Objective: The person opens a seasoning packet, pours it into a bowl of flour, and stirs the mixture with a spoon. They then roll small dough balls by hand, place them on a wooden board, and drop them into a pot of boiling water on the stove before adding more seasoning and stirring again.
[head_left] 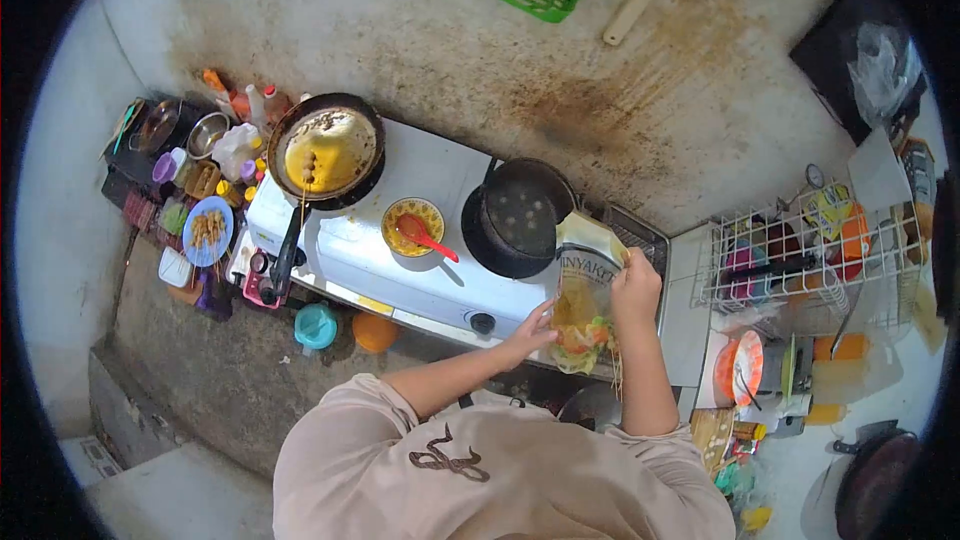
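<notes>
My right hand (637, 290) is closed round the upper right edge of a clear plastic pouch (580, 285) with dark lettering. Orange and green food shows low in the pouch. My left hand (530, 332) touches the pouch's lower left side, its fingers partly bent. Just behind the pouch, a dark pot (525, 205) of liquid with several round pieces sits on the white stove (425, 180). A patterned bowl (400, 235) with a red spoon (430, 240) stands left of the pot. Farther left, a frying pan (330, 155) holds yellow oil and a skewer of round pieces.
At the left stand a blue plate (222, 212) of food, bottles and small containers. A white wire rack (800, 250) holds dishes at the right, above an orange-rimmed bowl (724, 370). A turquoise container (315, 327) is below the stove's front edge.
</notes>
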`<state>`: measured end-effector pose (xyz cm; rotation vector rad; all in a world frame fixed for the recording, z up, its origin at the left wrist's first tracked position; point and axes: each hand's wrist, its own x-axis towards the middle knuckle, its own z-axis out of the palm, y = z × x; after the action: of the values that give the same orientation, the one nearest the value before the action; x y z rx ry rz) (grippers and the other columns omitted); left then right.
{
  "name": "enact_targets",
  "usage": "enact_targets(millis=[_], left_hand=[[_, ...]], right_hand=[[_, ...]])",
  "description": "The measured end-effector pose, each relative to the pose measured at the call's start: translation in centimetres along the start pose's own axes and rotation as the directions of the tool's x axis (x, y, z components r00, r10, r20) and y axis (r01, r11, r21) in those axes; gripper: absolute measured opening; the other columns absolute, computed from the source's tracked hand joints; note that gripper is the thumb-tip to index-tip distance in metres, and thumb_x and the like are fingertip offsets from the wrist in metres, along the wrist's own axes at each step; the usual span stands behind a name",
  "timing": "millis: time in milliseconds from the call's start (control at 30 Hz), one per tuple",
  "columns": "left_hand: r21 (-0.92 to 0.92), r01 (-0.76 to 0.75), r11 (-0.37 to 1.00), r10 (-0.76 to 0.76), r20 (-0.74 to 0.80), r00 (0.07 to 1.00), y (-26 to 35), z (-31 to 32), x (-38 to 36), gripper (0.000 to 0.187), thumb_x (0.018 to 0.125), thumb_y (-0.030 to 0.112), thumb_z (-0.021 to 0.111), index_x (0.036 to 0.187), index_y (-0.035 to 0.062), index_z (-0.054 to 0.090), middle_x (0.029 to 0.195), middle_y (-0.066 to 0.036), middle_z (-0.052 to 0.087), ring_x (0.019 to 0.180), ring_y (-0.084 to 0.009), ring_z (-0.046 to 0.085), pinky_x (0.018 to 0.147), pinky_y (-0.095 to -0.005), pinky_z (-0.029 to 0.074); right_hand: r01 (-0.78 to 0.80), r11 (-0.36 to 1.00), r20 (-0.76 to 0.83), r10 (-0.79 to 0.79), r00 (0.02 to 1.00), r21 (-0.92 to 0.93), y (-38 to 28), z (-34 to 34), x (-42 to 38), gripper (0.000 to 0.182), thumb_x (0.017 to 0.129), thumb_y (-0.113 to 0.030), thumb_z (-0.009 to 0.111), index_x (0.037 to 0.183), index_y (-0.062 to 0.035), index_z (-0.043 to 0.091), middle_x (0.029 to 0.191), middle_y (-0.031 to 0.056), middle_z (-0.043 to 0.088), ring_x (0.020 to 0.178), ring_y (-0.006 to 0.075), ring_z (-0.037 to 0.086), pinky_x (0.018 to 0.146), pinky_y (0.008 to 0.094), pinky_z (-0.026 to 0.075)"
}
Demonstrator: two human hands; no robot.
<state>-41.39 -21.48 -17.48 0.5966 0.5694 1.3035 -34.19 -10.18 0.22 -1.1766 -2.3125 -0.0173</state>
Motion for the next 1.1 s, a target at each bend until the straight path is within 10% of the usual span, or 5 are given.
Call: enact_targets(millis=[233,1100], left_hand=[[-0.040,0.124,0.992,-0.126,-0.078,0.989,-0.8,-0.4,0.4,0.081,0.073,0.048,0.055,0.135,0.0229,0.008,0.135,-0.009,0.025,0.123,-0.0267,0.026,0.092,-0.0536,0.025],[-0.124,0.122,0.985,-0.125,-0.015,0.992,1.1,1.7,0.3,0.083,0.075,0.051,0.054,0.135,0.0201,0.006,0.134,-0.010,0.025,0.124,-0.0275,0.024,0.090,-0.0527,0.028]], right_hand=[[0.009,0.999,0.065,-0.007,0.998,-0.040,0.2,1.8,1.5,0.009,0.071,0.001,0.048,0.079,-0.0006,0.052,0.072,0.0203,0.057,0.069,0.0370,0.056,0.061,0.0432,0.045],[-0.003,0.997,0.144,0.015,0.989,-0.080,0.1,2.6,4.1,0.007,0.071,-0.002,0.051,0.077,0.0005,0.056,0.069,0.0232,0.057,0.068,0.0384,0.057,0.060,0.0449,0.045]])
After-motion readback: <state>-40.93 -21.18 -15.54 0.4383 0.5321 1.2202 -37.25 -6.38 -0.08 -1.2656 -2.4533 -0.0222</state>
